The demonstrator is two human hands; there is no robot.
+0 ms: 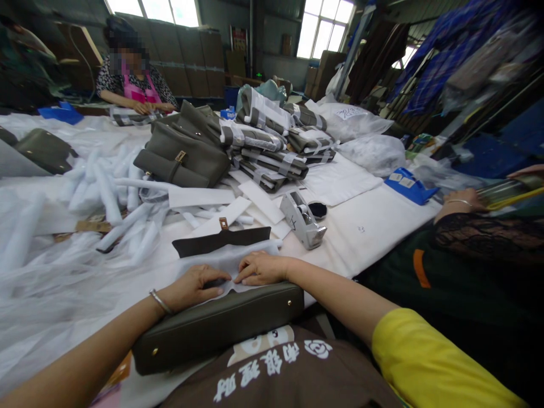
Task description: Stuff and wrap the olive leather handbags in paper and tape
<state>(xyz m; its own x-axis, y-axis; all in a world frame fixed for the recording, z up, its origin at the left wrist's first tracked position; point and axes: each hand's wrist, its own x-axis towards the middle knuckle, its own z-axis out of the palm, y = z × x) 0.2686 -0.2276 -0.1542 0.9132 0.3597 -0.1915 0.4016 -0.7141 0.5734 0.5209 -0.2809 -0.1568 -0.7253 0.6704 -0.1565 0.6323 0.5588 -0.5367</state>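
An olive-green handbag [221,317] lies on its side against my apron, its base with small gold studs facing me. Its dark flap [223,242] with a gold turn-lock is spread out on the far side. Between flap and base, a thin white wrapping sheet [238,258] covers the bag. My left hand [198,287] rests on this sheet from the left, thumb and fingers apart. From the right, my right hand [261,269] presses its fingertips on the sheet, fingers slightly bent and apart. Both hands nearly meet at the middle; the sheet under the fingertips is partly hidden.
A grey tape dispenser [304,221] stands beyond my right hand. White foam tubes [106,187] and strips lie left. Farther back are a green handbag [182,153] and several wrapped bags [267,141]. A blue dispenser [408,184] sits right, near another person's hand [461,201]. A co-worker [136,85] sits opposite.
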